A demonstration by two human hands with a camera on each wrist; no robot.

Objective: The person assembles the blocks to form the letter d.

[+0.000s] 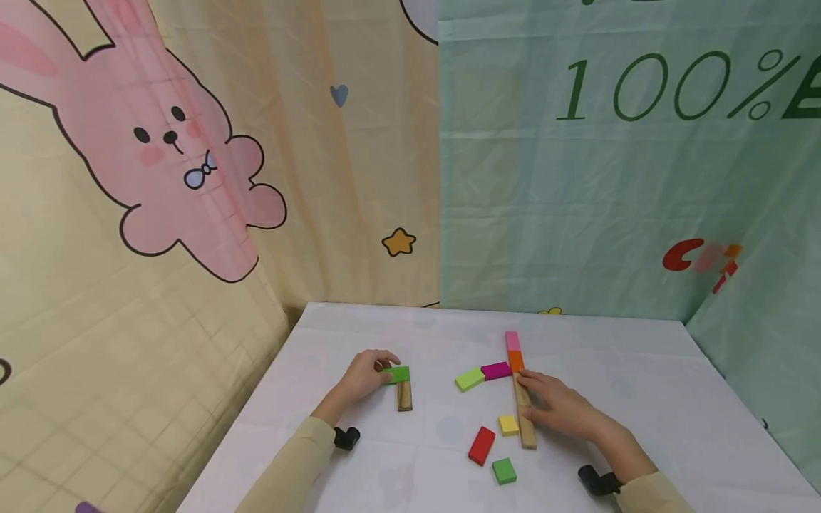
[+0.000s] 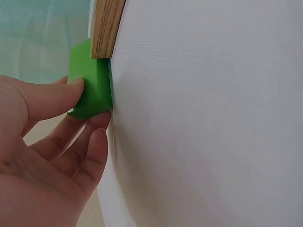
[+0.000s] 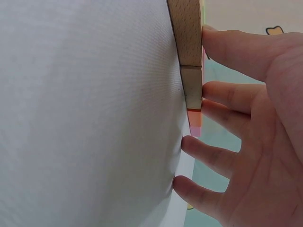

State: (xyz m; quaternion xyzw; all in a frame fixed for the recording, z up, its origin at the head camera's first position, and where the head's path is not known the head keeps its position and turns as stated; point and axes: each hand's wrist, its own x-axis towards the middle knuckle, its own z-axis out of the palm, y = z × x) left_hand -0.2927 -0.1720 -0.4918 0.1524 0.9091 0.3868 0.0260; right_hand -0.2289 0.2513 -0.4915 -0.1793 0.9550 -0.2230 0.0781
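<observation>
On the left of the table my left hand [image 1: 360, 377] pinches one end of a green block [image 1: 400, 374] between thumb and fingers. The block lies crosswise at the far end of a brown wooden block [image 1: 404, 397]; in the left wrist view the two meet end to side. To the right, a long row runs away from me: two pale wooden blocks [image 1: 527, 429], then an orange block [image 1: 515, 361] and a pink block [image 1: 512, 340]. Extended fingers of my right hand [image 1: 567, 410] rest against the wooden blocks on top, thumb on the nearer one.
A magenta block [image 1: 496, 370] branches left from the row, with a lime block [image 1: 470, 380] at its end. Beside the row's near end lie a yellow block [image 1: 509, 425], a red block [image 1: 482, 446] and a small green block [image 1: 504, 471]. Printed curtains hang behind the white table [image 1: 359, 463].
</observation>
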